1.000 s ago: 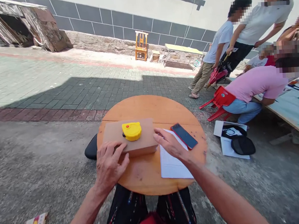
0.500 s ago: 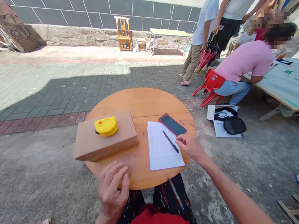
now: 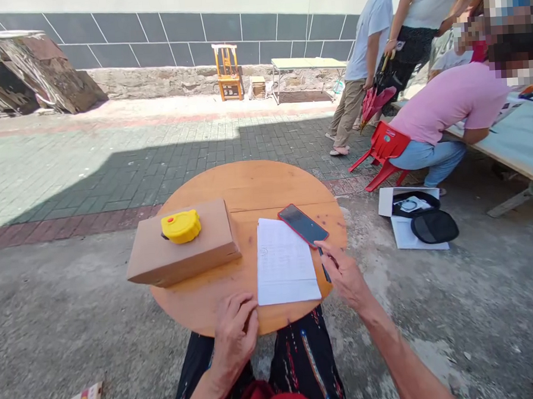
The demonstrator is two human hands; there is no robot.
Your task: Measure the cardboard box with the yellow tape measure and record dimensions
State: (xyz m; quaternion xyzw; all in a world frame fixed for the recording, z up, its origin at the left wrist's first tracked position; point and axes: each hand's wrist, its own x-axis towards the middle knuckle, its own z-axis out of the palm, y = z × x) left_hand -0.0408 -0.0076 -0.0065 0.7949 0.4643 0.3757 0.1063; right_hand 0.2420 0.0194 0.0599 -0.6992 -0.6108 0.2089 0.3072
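My right hand (image 3: 344, 273) is at the right edge of the table with its fingers closed on a black pen (image 3: 325, 266), partly hidden behind the fingers. The pen lies just off the right side of a stack of white printed sheets (image 3: 286, 264). Touching the top right of the sheets is a phone with a red case (image 3: 303, 224), its screen dark. My left hand (image 3: 236, 326) rests on the near table edge by the sheets' lower left corner, fingers loosely bent, nothing seen in it. To its upper left, a yellow tape measure (image 3: 181, 226) sits on a brown cardboard box (image 3: 210, 244).
The round wooden table (image 3: 256, 182) stands before my knees. On the ground to the right is an opened white box with a black case (image 3: 434, 225). A person in pink (image 3: 453, 103) sits on a red chair (image 3: 388, 142) at another table; people stand behind.
The pen has gone from on top of the sheets to their right side with my right hand. My left hand has moved right, to the sheets' lower left corner. The view has shifted slightly.
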